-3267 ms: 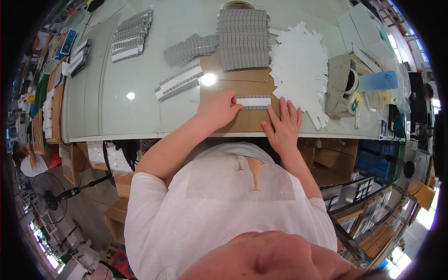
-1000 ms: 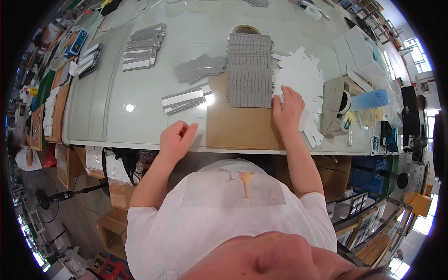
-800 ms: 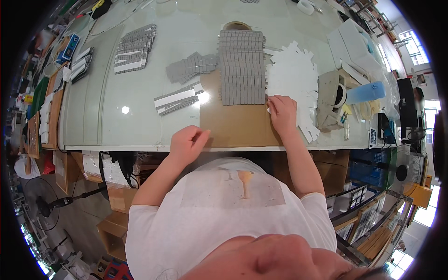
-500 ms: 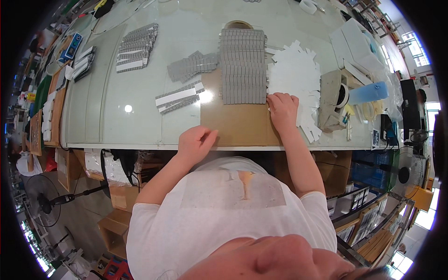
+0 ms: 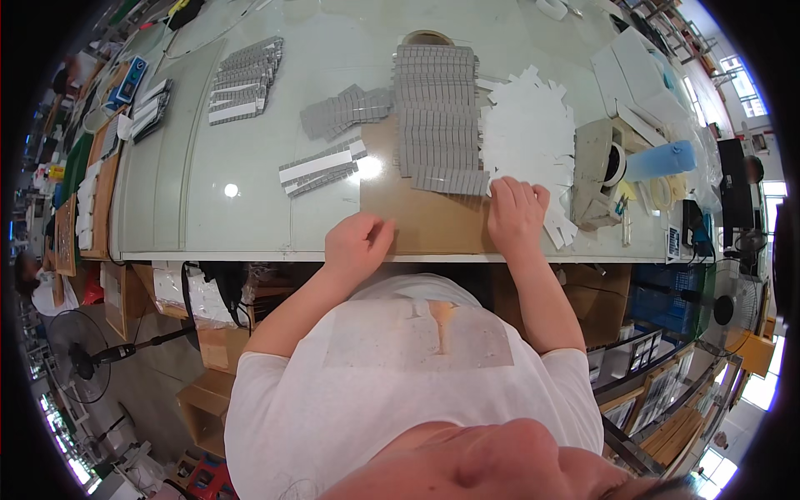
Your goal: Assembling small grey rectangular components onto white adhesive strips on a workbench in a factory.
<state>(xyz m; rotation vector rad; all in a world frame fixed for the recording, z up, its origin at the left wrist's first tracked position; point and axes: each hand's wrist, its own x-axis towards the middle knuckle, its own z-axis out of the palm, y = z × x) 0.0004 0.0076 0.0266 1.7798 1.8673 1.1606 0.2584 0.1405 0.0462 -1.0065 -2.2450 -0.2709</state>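
My right hand [image 5: 518, 215] pinches the right end of a grey gridded strip [image 5: 450, 181]. The strip lies slightly askew across the near end of a long stack of similar grey strips [image 5: 437, 104]. Beneath the stack is a brown board [image 5: 433, 227] reaching the table's front edge. My left hand [image 5: 358, 243] rests curled at the board's left side, with nothing visible in its fingers. White paper-like strips [image 5: 529, 125] lie overlapped in a pile just beyond my right hand. To the left are grey strips with white bands [image 5: 323, 167] and a fanned grey bunch [image 5: 346, 114].
Another stack of grey strips [image 5: 246, 81] lies farther left on the glass-topped table [image 5: 208, 200]. A roll of tape [image 5: 427, 38] sits behind the middle stack. On the right stand a tape dispenser [image 5: 598, 179] and a blue bottle [image 5: 661, 162].
A grey strip at the near end of the stack has swung out askew, its right end in my right hand. That hand has shifted slightly right and nearer. My left hand stays curled.
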